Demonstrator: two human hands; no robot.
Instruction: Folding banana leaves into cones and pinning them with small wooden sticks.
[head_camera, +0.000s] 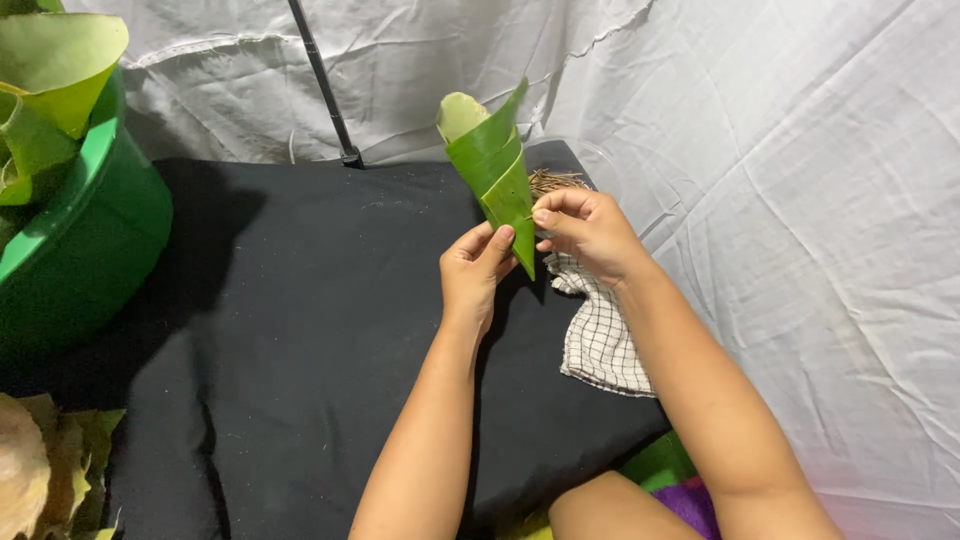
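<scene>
cone: green leaf cone (497, 165), tip down, held over black worktop (300, 330)
left hand (476, 268): fingers pinch lower seam
right hand (588, 225): fingers grip overlap edge
tip: keep the overlap tight, pinch near point

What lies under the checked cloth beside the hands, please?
The checked cloth lies on the black cloth covering the table; the right hand and its forearm hide the cloth's upper part.
</scene>
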